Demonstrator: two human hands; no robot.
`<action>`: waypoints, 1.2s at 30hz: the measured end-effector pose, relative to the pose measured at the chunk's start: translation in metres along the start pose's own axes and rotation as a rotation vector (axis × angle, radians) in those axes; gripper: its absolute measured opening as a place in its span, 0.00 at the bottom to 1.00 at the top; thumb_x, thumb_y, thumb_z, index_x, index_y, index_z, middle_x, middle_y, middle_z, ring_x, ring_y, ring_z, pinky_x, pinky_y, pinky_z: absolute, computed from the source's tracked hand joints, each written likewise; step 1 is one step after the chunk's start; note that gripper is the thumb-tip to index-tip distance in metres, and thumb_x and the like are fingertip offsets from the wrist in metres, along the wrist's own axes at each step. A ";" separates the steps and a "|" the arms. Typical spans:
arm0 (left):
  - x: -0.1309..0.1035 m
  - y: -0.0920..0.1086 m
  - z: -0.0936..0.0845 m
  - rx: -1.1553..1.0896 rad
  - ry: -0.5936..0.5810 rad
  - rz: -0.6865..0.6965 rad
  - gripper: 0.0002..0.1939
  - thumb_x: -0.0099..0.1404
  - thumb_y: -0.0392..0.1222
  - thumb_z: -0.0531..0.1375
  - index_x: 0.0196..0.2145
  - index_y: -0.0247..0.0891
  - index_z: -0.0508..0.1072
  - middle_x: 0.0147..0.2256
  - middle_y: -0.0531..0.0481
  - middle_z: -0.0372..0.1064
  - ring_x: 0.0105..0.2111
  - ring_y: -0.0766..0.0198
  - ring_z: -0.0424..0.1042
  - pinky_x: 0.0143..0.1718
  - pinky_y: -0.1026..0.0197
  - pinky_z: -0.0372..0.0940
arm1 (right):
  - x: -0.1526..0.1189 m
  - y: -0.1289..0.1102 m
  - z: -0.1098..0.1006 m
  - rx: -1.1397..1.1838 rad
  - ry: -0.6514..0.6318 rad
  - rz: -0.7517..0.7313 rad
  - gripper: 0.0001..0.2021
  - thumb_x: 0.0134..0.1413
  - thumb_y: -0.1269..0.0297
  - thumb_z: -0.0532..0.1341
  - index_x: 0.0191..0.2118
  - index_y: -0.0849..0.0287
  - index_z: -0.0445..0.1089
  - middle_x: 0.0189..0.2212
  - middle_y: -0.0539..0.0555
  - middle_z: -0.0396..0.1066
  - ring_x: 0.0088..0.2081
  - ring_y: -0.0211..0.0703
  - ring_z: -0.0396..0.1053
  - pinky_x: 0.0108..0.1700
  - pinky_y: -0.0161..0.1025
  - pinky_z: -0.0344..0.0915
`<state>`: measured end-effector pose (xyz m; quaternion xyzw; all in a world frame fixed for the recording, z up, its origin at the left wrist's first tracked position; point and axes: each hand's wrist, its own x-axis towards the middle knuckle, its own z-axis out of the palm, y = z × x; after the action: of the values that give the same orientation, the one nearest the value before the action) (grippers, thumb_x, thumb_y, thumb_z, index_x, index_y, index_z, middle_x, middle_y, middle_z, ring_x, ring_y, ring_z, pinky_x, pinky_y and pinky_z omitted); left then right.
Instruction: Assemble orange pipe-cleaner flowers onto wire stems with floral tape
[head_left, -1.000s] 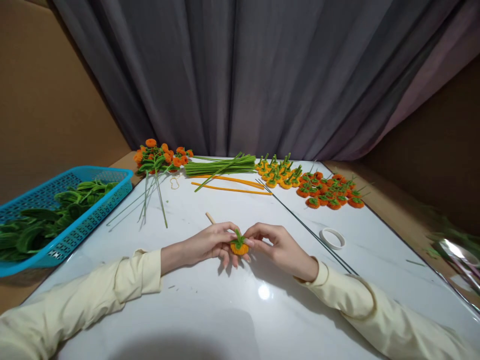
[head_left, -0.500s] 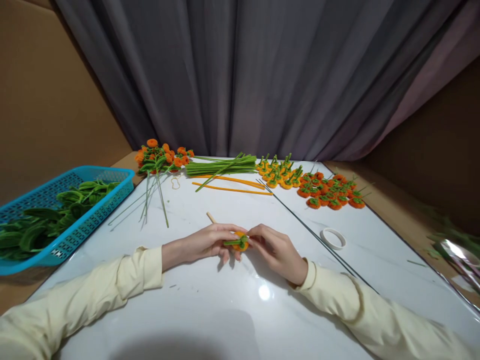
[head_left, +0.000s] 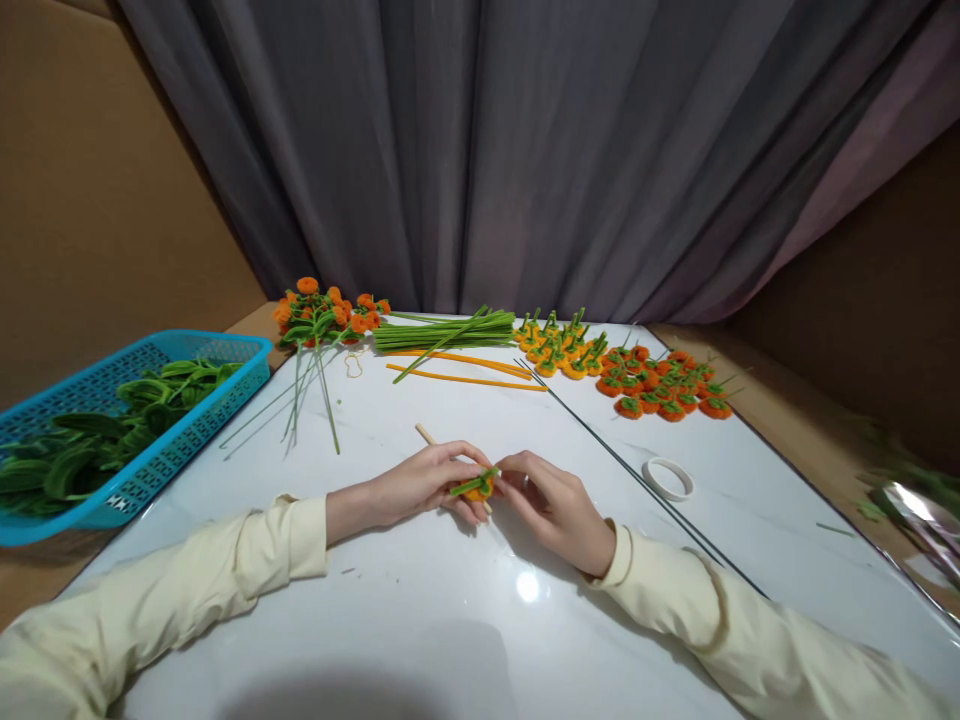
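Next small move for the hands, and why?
Probably the right hand should bend the fuzzy green strip upright while the left hand grips the fuzzy yellow-orange flower head. That strip slants across the head, close to the right hand, whereas green stems point up from the fuzzy yellow flower heads farther back.

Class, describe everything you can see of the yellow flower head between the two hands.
The yellow flower head is small, rounded and fuzzy, apparently pipe-cleaner-like material. Green strands lie across its visible side, one pointing left. The left hand holds it over the table, partly hiding it; the right hand's fingertips are at its right edge, their exact grip unclear.
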<state>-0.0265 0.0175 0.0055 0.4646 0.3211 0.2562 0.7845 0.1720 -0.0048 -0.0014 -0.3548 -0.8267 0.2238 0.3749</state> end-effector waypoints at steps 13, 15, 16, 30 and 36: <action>-0.005 -0.014 0.020 0.173 0.281 0.225 0.18 0.59 0.52 0.61 0.37 0.34 0.66 0.30 0.48 0.72 0.30 0.64 0.73 0.34 0.62 0.68 | 0.002 -0.008 0.007 -0.012 -0.120 0.184 0.20 0.53 0.54 0.58 0.18 0.58 0.52 0.14 0.45 0.53 0.18 0.32 0.49 0.23 0.32 0.49; -0.006 -0.015 0.022 0.206 0.274 0.232 0.18 0.59 0.53 0.61 0.37 0.34 0.65 0.30 0.49 0.72 0.30 0.64 0.74 0.34 0.62 0.69 | 0.002 -0.007 0.007 -0.059 -0.139 0.180 0.19 0.53 0.56 0.58 0.19 0.58 0.52 0.15 0.46 0.55 0.18 0.32 0.50 0.24 0.33 0.50; -0.007 -0.015 0.022 0.209 0.273 0.231 0.18 0.59 0.53 0.61 0.37 0.34 0.65 0.30 0.49 0.72 0.30 0.65 0.74 0.35 0.62 0.69 | 0.002 -0.007 0.007 -0.083 -0.152 0.171 0.18 0.54 0.58 0.57 0.19 0.58 0.53 0.15 0.46 0.56 0.18 0.32 0.51 0.24 0.33 0.50; -0.004 -0.011 0.015 0.143 0.336 0.277 0.19 0.57 0.53 0.62 0.37 0.36 0.66 0.28 0.51 0.71 0.34 0.62 0.75 0.40 0.58 0.71 | 0.000 -0.005 0.004 -0.104 -0.133 0.052 0.09 0.55 0.64 0.54 0.25 0.58 0.57 0.17 0.45 0.57 0.19 0.33 0.53 0.25 0.31 0.50; 0.001 0.000 0.002 0.091 0.487 0.323 0.18 0.58 0.50 0.61 0.41 0.36 0.64 0.32 0.46 0.74 0.22 0.64 0.73 0.24 0.63 0.68 | 0.000 -0.005 0.002 -0.367 -0.300 -0.140 0.09 0.58 0.65 0.53 0.41 0.59 0.66 0.26 0.50 0.64 0.26 0.37 0.60 0.27 0.34 0.49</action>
<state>-0.0243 0.0167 0.0062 0.4693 0.4329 0.4670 0.6117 0.1682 -0.0079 0.0006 -0.3215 -0.9226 0.0934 0.1918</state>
